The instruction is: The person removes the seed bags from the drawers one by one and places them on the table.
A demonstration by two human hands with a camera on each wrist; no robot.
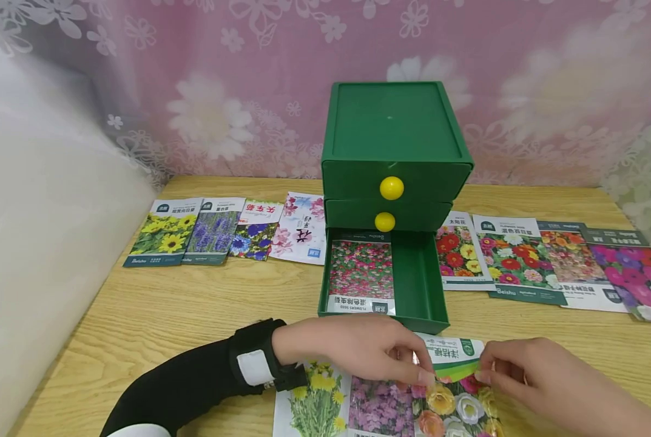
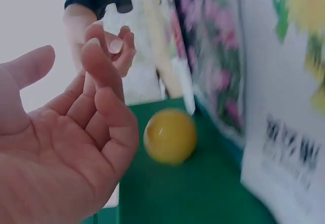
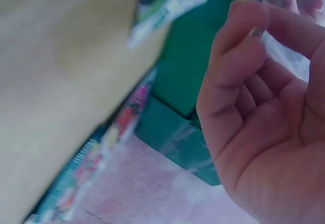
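My left hand (image 1: 377,352) hovers with loosely curled fingers over the inner edge of a rose-patterned seed packet (image 1: 456,400) lying on the table. In the left wrist view its thumb stands apart from the fingers, with nothing between them. Opposite, my right hand (image 1: 532,370) is at the packet's right edge, fingers bent; the right wrist view shows no packet in its grasp. To the left lie a purple-flower packet (image 1: 381,403) and a yellow-flower packet (image 1: 320,400). A red-flower packet (image 1: 360,276) lies in the left part of the open bottom drawer (image 1: 420,279).
The green drawer box (image 1: 396,121) has two shut upper drawers with yellow knobs (image 1: 392,188). Left of it lie several packets, including a sunflower packet (image 1: 167,233) and a pink blossom packet (image 1: 300,227). On its right, several more, including a zinnia-like packet (image 1: 516,255), overlap.
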